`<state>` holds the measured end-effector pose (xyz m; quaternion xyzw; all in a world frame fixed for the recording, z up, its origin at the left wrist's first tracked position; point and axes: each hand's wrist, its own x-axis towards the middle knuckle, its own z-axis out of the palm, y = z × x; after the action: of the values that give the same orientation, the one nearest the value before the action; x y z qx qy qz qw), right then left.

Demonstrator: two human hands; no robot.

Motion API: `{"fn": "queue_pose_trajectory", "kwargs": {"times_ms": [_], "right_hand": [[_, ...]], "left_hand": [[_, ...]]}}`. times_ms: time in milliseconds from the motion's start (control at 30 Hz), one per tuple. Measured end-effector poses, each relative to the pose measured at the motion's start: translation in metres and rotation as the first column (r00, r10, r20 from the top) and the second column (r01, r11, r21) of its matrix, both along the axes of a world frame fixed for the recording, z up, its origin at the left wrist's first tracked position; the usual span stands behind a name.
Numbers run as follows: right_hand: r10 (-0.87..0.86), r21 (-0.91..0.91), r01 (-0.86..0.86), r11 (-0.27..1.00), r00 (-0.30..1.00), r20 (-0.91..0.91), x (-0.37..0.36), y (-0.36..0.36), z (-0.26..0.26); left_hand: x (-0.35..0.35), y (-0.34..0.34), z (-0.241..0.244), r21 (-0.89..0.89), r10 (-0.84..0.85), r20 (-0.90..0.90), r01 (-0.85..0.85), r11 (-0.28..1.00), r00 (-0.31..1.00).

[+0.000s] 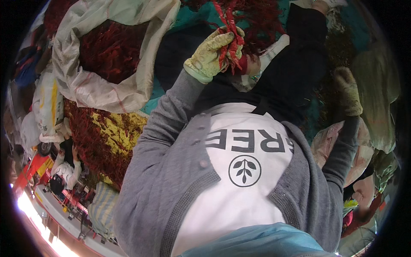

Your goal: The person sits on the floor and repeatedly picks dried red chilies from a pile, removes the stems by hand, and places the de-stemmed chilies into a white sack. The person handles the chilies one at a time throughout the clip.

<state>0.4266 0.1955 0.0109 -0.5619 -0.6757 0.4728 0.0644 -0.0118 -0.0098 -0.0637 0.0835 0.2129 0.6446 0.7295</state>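
Observation:
My left hand [215, 51], in a pale yellow-green work glove with a raised pattern, is raised above my dark-trousered lap. It grips several long, wrinkled red dried chili peppers [231, 41] between thumb and fingers; some hang below the thumb, others stick up past it. More dark red peppers [260, 19] lie on a teal sheet beyond this hand. Out at my right side is my right hand [348, 93], in a similar dirty glove, low over dark brown debris. Its fingers are blurred, and whether it holds anything cannot be made out.
An open white woven sack [112, 96] of red peppers stands at left. Below it, more peppers [86, 138] lie on yellow material. Full sacks [375, 96] stand at right. Other people sit at far left [65, 170] and lower right [364, 192]. A red vehicle is lower left.

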Motion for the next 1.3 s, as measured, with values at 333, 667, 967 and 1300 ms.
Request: {"fn": "queue_pose_trajectory", "kwargs": {"times_ms": [333, 667, 967, 1300], "right_hand": [[0.312, 0.36, -0.389, 0.848, 0.915, 0.255, -0.122, -0.018, -0.028], [0.643, 0.212, -0.663, 0.718, 0.748, 0.162, -0.314, -0.053, -0.185], [0.512, 0.299, -0.58, 0.757, 0.812, 0.28, -0.354, -0.064, -0.216], [-0.049, -0.15, -0.09, 0.985, 0.684, -0.728, -0.287, -0.068, -0.125]], "left_hand": [[-0.241, -0.118, 0.095, -0.139, -0.176, -0.984, -0.541, 0.829, -0.016], [-0.13, 0.029, -0.016, -0.119, -0.034, -0.848, 0.128, 0.985, -0.529], [-0.085, 0.111, -0.152, -0.539, -0.239, -0.53, 0.105, 0.836, -0.814], [-0.055, 0.054, -0.039, -0.027, -0.036, -0.968, 0.042, 0.999, 0.25]]}}
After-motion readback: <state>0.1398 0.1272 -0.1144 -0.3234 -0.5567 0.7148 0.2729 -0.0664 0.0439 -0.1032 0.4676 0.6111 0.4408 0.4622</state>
